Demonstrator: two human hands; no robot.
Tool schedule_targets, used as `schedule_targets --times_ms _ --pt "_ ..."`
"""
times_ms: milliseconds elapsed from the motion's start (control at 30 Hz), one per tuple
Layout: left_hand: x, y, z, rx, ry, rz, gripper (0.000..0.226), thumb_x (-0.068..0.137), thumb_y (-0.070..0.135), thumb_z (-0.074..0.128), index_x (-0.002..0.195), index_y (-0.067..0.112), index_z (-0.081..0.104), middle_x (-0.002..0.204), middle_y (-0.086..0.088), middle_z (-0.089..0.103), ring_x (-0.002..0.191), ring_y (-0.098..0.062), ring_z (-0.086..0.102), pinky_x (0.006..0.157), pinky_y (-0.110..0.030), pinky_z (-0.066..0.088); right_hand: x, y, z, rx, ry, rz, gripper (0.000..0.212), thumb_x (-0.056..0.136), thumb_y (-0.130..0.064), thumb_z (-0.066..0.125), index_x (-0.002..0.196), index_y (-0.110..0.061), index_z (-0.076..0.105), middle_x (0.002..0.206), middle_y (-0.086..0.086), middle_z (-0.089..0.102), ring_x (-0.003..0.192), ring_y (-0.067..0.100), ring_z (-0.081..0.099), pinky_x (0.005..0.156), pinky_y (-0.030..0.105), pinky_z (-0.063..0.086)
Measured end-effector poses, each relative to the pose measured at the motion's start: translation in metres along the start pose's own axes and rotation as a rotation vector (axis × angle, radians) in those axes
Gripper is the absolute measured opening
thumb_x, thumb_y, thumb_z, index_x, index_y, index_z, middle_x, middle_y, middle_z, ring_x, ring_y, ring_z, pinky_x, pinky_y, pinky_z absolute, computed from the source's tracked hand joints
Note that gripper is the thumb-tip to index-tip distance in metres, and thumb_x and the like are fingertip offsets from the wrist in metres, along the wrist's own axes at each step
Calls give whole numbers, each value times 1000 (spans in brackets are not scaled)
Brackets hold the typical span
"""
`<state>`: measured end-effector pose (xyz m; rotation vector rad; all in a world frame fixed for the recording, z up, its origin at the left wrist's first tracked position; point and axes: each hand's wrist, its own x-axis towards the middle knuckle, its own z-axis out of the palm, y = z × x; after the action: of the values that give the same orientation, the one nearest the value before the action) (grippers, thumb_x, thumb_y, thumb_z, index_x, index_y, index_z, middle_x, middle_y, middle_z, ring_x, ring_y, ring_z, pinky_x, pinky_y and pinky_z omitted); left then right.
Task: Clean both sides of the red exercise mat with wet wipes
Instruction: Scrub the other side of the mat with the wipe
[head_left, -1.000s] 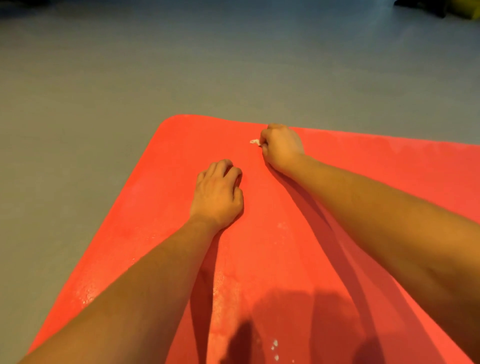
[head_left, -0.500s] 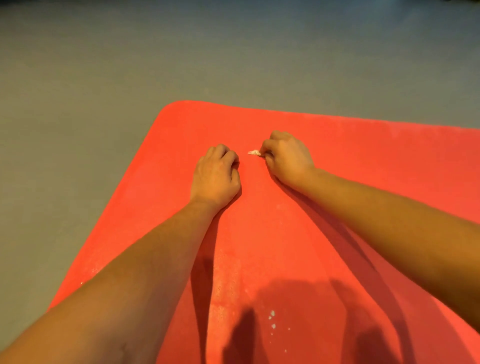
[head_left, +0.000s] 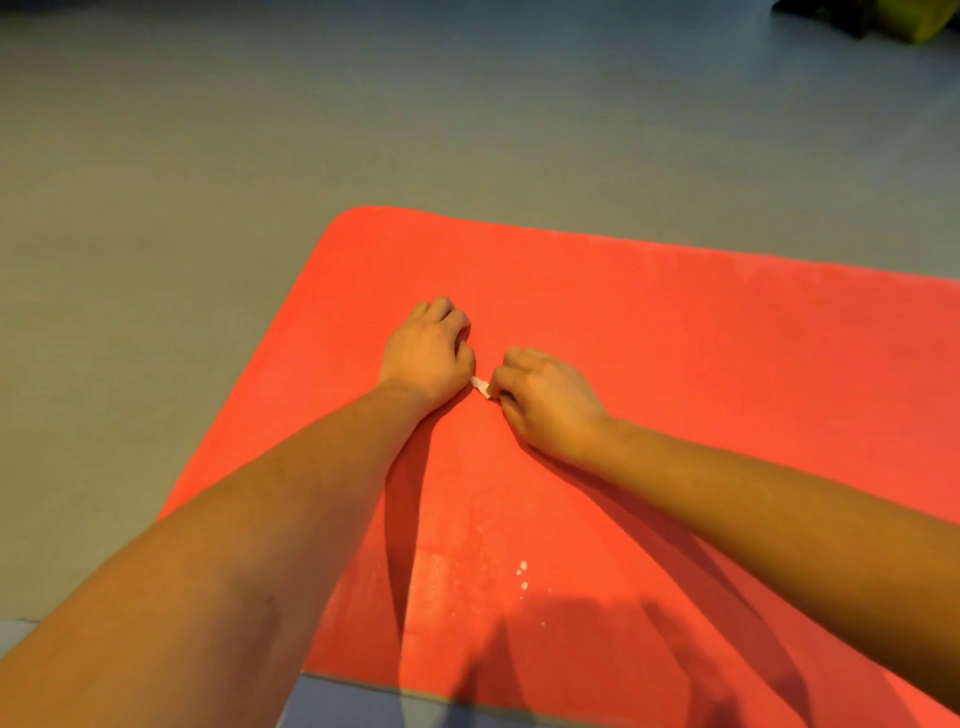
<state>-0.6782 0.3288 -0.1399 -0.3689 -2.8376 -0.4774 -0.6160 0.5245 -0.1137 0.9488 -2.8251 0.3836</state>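
The red exercise mat (head_left: 675, 332) lies flat on the grey floor and fills the lower right of the view. My right hand (head_left: 545, 400) is near the mat's middle, fingers curled round a small white wet wipe (head_left: 481, 387), of which only a crumpled corner sticks out on the left. My left hand (head_left: 428, 353) rests on the mat just left of it, fingers curled under, its thumb side close to the wipe. Whether the left hand touches the wipe I cannot tell. A few white crumbs (head_left: 522, 571) and pale smears mark the mat nearer to me.
Grey floor (head_left: 260, 156) surrounds the mat on the left and far side. A dark and yellow object (head_left: 893, 21) sits at the far right corner of the view. The mat's near edge (head_left: 467, 701) shows at the bottom.
My right hand has drawn the wipe back toward me across the mat, from near the far edge to beside my left hand. The left hand has stayed about where it was.
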Motion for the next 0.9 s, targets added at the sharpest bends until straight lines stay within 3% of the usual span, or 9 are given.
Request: schedule_targets --times_ms 233,467,633,733,900 --pt "-36 7 -17 -19 -93 -3 27 96 23 53 117 17 69 117 -1 61 110 -26 55 85 -41 49 54 19 0 -89 20 329 17 86 -12 57 93 -16 72 94 8 60 87 34 62 66 39 47" --pt "-68 16 -31 -2 -148 13 22 99 23 55 113 14 70 112 -6 59 107 -31 53 87 -47 48 -13 -41 -8 -4 -22 196 9 88 -14 58 89 -17 67 90 5 57 82 32 61 60 37 39" --pt "-117 17 -40 12 -128 32 21 96 23 57 112 16 70 109 -4 57 102 -30 52 81 -47 49 -63 -68 -10 62 -68 15 7 87 -19 61 89 -20 67 89 1 55 84 27 59 62 38 45" --pt "-134 25 -58 58 -212 2 27 90 26 61 115 19 70 113 -3 57 107 -29 54 82 -43 50 -37 -51 -15 37 -70 130 16 87 -18 57 93 -23 70 93 3 59 86 31 63 64 39 47" --pt "-156 35 -83 43 -447 -50 57 83 47 70 136 25 62 134 2 51 123 -26 49 100 -42 49 -9 -39 -14 -22 -59 331 18 88 -15 56 94 -18 72 97 7 61 87 36 64 65 40 47"
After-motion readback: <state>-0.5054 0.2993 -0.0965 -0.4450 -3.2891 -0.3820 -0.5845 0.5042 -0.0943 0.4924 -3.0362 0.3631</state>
